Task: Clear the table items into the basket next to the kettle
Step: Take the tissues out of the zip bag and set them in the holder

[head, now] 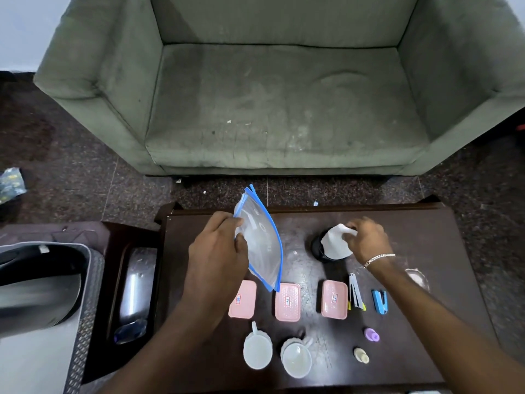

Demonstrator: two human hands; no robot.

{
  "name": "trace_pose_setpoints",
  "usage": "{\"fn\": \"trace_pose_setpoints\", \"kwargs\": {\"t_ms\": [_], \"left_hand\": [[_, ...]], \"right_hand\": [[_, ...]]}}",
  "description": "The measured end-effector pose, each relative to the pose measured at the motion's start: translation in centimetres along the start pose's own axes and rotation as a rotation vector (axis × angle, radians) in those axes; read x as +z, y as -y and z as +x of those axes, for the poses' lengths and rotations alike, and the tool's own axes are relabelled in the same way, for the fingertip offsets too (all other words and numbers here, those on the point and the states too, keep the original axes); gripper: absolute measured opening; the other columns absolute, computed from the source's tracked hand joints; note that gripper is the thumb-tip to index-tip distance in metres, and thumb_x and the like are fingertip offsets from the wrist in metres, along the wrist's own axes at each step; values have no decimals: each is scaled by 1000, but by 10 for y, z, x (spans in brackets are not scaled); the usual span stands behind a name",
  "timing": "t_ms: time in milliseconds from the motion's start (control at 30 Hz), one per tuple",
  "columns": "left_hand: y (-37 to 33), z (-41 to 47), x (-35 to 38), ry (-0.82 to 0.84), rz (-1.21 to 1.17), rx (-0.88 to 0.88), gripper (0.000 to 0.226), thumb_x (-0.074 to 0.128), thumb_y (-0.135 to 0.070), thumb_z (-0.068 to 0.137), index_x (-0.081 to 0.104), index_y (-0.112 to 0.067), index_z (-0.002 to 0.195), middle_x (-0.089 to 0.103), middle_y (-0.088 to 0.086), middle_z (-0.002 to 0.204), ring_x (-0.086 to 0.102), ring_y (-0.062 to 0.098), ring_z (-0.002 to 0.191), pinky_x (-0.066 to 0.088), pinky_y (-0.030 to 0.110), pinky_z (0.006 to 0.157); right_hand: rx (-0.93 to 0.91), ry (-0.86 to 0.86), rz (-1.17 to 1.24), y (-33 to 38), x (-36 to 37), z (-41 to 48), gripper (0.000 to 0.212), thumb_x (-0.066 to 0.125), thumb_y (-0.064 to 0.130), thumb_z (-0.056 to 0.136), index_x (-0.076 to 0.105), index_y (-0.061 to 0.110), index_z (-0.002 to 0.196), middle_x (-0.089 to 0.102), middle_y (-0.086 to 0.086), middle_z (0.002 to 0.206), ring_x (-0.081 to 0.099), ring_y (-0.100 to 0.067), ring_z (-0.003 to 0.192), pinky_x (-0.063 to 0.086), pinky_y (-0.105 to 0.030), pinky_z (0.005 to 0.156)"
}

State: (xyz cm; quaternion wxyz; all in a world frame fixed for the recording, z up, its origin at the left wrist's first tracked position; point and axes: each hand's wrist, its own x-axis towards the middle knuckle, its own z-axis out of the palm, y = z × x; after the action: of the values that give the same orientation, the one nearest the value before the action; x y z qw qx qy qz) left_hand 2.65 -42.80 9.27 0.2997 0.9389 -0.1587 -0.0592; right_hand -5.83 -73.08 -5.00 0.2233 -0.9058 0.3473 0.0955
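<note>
My left hand [217,245] grips a clear zip bag with blue edges [262,245], lifted and tilted over the far left of the dark wooden table [426,237]. My right hand [368,240] pinches a white paper or cloth piece [336,243] that sits in a small black cup [318,248]. On the table lie three pink lidded boxes [287,302], two white cups [257,351], two staplers [379,301], a purple cap [371,334] and a small cream bottle [361,355]. The grey basket [85,322] stands at the far left, holding a black and steel kettle [37,294].
A grey-green sofa [270,109] faces the table's far edge across a strip of dark speckled floor. A dark side stand [133,285] with a shiny steel object sits between basket and table. A small clear dish [416,277] lies near the table's right edge.
</note>
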Motion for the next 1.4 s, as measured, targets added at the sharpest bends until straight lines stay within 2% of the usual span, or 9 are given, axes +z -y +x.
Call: {"fn": "trace_pose_setpoints", "kwargs": {"t_ms": [233,433,600,733,1033,1133,1233,1300,1400], "left_hand": [[3,-1,0,3,-11,-1,24,66,-2,90,73,-5,113,68,0,119,69,26,92,57,45,80],[1,-3,-5,-9,-37,-5,23,67,-5,91,73,-5,113,65,-1,114,67,25,84,56,46,78],[-1,-4,-9,-21,-47,-13,22,68,-6,91,73,-7,112,64,0,112,67,26,85,56,48,79],[-1,-6,-9,-27,-58,-8,21,68,-8,92,73,-8,112,63,-3,111,66,22,85,56,46,79],[-1,-7,-12,-39,-56,2,17,67,-9,93,73,-9,109,63,-3,109,65,21,83,56,45,78],[-2,-6,-11,-46,-47,4,15,67,-9,93,73,-9,107,64,-2,109,66,23,84,56,47,78],[-3,-7,-9,-46,-50,8,15,67,-8,93,73,-8,107,64,-1,109,67,24,84,57,48,76],[-3,-7,-8,-46,-52,10,16,68,-8,92,73,-8,107,64,-1,108,67,22,83,57,47,76],[-2,-8,-7,-45,-57,8,16,68,-8,92,74,-8,107,64,-2,108,67,21,82,57,45,76]], "right_hand": [[-19,-16,-99,8,20,-6,12,72,14,81,64,23,84,63,-3,94,65,-34,88,38,-31,64],[-6,-113,-29,-1,10,-11,39,81,15,77,62,12,110,57,-14,110,58,-40,99,52,-44,77],[129,93,27,-5,2,-7,31,80,28,79,71,18,107,74,-14,100,68,-35,98,53,-37,80],[150,154,12,0,12,-8,40,80,39,77,71,14,107,71,-20,103,66,-39,100,48,-36,75],[178,170,145,3,9,1,27,83,15,72,76,4,95,66,-14,78,68,-34,87,41,-27,69],[208,101,138,-11,2,5,33,82,11,74,73,-2,102,73,-24,97,67,-38,97,49,-35,79],[206,112,28,-18,7,4,45,75,17,80,66,4,122,66,-30,115,62,-43,107,50,-41,91],[168,128,-32,-17,12,2,43,71,23,83,64,13,123,65,-26,117,62,-43,108,50,-41,90],[133,126,-48,-11,16,0,33,71,26,80,61,19,110,67,-23,109,65,-42,99,52,-40,81]]}}
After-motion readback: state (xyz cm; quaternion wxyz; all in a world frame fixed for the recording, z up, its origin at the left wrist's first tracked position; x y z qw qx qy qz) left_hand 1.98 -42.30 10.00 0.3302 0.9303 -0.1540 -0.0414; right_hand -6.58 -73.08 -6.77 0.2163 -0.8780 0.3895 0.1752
